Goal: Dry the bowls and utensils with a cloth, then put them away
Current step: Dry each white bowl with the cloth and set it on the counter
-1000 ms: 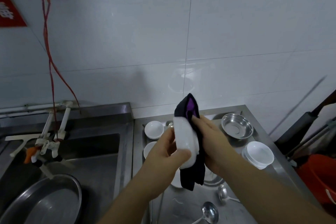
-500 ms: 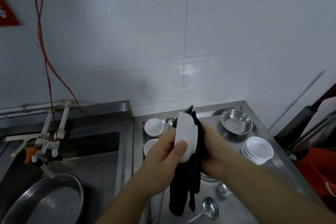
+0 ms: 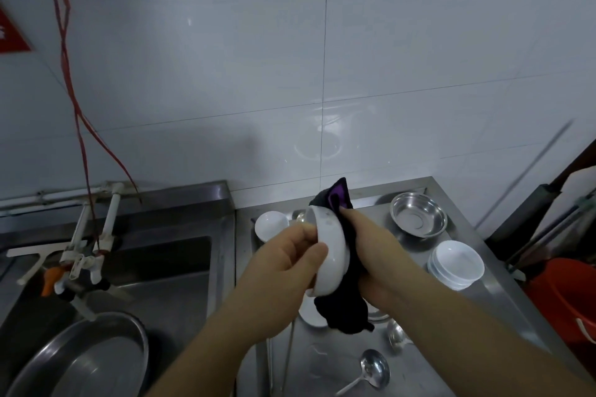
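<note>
From the head camera, the person stands at a steel counter (image 3: 483, 271) beside a sink (image 3: 180, 267). The left hand (image 3: 283, 264) grips a white bowl (image 3: 329, 255) by its rim, thumb on the outside wall and the other fingers apparently tucked inside, holding it tipped on edge above the counter. The right hand (image 3: 371, 245) has a dark cloth (image 3: 345, 296) bunched in it and presses that cloth against the bowl's far side; its fingers are curled round the fabric, and the loose tail hangs down below the bowl.

Still to be handled, I'd say: 1 small white bowl (image 3: 271, 225) at the back, a steel bowl (image 3: 418, 214) in the far corner, a stack of white bowls (image 3: 455, 263) on the right, and 1 ladle (image 3: 371, 371) lying near the front edge. A second spoon-like piece just below the cloth is too blurred to name.

To dry this one well, I'd turn the bowl with the left hand while the cloth hand stays put, so the whole wall passes under the fabric. Then push the cloth inside and round the foot. The grip on a wet rim looks slight, so I'd keep it low over the counter.
</note>
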`<action>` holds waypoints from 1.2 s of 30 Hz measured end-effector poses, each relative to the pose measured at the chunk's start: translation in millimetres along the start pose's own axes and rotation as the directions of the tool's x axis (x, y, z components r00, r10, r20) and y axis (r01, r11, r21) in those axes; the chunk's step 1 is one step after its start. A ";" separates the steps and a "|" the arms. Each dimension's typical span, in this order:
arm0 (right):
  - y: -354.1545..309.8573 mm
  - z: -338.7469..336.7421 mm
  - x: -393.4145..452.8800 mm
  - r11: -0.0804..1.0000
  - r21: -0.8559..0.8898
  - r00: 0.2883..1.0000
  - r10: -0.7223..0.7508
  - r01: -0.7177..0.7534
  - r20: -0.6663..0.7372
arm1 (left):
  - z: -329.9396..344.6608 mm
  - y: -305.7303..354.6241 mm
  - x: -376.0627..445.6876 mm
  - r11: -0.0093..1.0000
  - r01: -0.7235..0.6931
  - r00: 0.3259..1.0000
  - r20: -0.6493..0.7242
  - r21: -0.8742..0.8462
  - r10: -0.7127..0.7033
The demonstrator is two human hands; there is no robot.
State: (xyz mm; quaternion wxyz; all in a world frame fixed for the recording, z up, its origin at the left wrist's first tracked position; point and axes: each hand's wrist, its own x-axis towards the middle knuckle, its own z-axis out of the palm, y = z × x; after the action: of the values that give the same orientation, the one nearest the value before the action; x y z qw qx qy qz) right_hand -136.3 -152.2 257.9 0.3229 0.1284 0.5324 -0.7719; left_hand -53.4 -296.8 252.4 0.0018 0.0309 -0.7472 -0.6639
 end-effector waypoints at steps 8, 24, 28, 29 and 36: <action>5.4 0.7 -0.8 0.989 0.028 0.989 0.148 -0.148 -0.011 | 9.3 -14.1 -5.8 0.989 -0.079 0.997 -0.009 0.128 0.081; 15.6 -3.8 6.3 0.995 -0.028 0.988 -0.095 0.092 -0.119 | 17.0 -19.1 -0.3 0.809 -0.232 0.965 0.026 0.541 0.260; 17.0 -11.3 7.1 0.986 -0.044 0.981 -0.164 0.160 -0.102 | 13.0 -21.6 3.0 0.691 -0.281 0.956 0.130 0.666 0.263; 17.5 -13.0 6.2 0.982 -0.062 0.980 -0.183 0.178 -0.073 | 12.6 -23.2 3.6 0.665 -0.291 0.954 0.154 0.687 0.258; 30.0 -30.1 9.7 0.989 -0.069 0.989 -0.137 0.133 -0.048 | 22.4 -34.2 2.7 0.609 -0.308 0.947 0.177 0.731 0.267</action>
State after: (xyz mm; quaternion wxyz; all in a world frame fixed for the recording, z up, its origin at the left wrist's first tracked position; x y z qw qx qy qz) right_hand -129.0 -135.2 218.5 0.2598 0.1016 0.5734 -0.7703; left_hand -55.5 -278.7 215.7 0.0768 -0.1080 -0.9485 -0.2878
